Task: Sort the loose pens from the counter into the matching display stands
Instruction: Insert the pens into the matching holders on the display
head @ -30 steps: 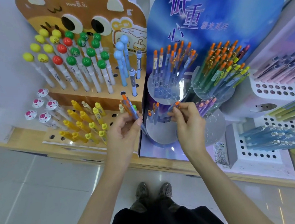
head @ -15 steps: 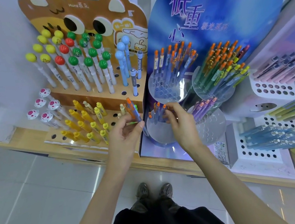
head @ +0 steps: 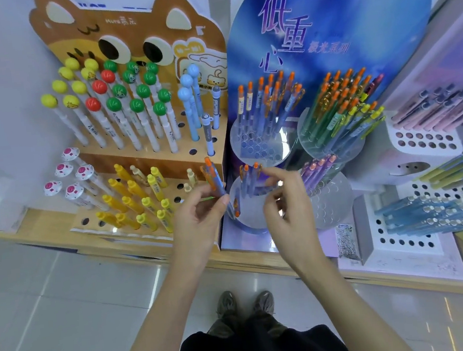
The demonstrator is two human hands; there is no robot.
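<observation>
My left hand (head: 198, 222) grips a small bundle of blue pens with orange caps (head: 216, 181), held tilted in front of the blue display stand (head: 322, 20). My right hand (head: 289, 212) hovers with fingers apart and nothing in them over the stand's low clear round tier (head: 248, 222). Three matching orange-capped pens (head: 249, 173) stand in that tier, just left of my right fingertips. More blue pens fill the upper clear tier (head: 258, 146).
A brown cat-shaped stand (head: 128, 37) at left holds ball-topped pens and yellow pens (head: 137, 197). Green and yellow pens (head: 338, 111) and purple pens (head: 316, 170) fill other clear tiers. White perforated stands (head: 422, 142) sit at right on the wooden counter edge (head: 135, 252).
My right hand carried an orange-capped pen to the low round tier, set it in and let go. My left hand kept its bundle, nearly still.
</observation>
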